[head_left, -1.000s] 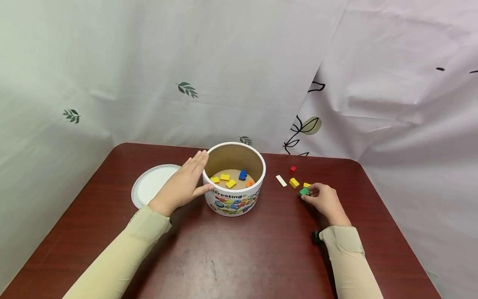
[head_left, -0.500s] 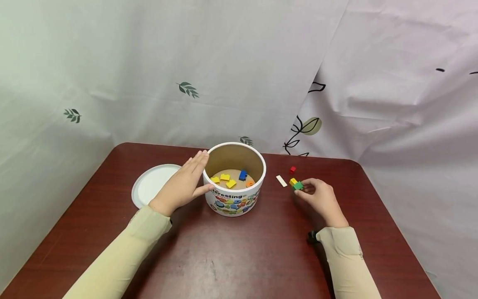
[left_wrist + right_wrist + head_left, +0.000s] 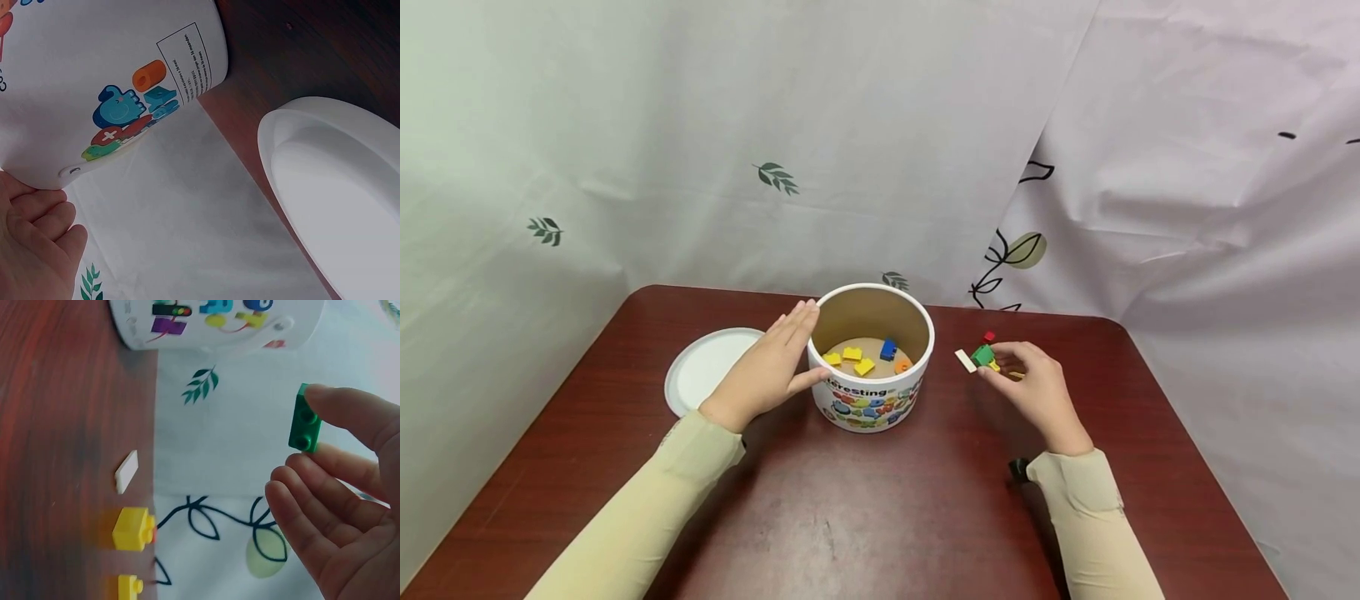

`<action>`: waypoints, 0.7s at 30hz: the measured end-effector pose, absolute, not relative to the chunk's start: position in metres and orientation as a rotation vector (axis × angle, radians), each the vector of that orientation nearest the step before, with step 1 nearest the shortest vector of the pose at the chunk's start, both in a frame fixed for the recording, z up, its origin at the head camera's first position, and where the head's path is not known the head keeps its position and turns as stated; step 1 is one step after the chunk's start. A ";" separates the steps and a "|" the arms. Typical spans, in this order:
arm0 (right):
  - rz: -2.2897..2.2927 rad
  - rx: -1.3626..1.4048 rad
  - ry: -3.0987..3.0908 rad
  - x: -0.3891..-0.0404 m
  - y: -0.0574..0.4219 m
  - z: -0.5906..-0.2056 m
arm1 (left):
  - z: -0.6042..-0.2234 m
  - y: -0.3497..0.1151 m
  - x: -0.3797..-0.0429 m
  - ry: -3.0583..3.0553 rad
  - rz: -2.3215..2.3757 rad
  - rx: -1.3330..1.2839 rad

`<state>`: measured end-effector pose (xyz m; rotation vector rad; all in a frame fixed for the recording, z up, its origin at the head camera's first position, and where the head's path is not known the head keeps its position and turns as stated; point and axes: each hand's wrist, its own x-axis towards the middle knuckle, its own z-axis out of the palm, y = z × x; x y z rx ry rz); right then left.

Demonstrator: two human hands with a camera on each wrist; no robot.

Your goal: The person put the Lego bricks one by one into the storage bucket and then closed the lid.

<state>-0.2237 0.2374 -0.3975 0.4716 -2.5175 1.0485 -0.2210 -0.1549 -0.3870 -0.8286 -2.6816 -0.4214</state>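
One green two-stud toy brick [image 3: 305,422] is pinched at the fingertips, between the right hand's [image 3: 1036,387] thumb and index finger, raised above the table [image 3: 880,517]. Around it lie a white tile [image 3: 965,361] left, two yellow bricks [image 3: 130,529] right, and a red brick [image 3: 989,337] far. Farther left, the left hand [image 3: 765,371], fingers extended, touches a printed bucket's [image 3: 867,408] left side.

Room type unclear; a curtained-off nook: creased leaf-print sheets [image 3: 880,150] are hanging around a red-brown table [image 3: 865,508].
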 end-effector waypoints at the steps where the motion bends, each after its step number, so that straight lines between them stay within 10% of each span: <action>1: 1.052 0.468 -2.511 -0.223 0.235 -0.395 | -0.387 -0.155 -0.221 -2.685 -0.423 -0.826; 21: 1.342 0.548 -2.256 -0.221 0.174 -0.365 | -0.387 -0.154 -0.221 -2.683 -0.439 -0.828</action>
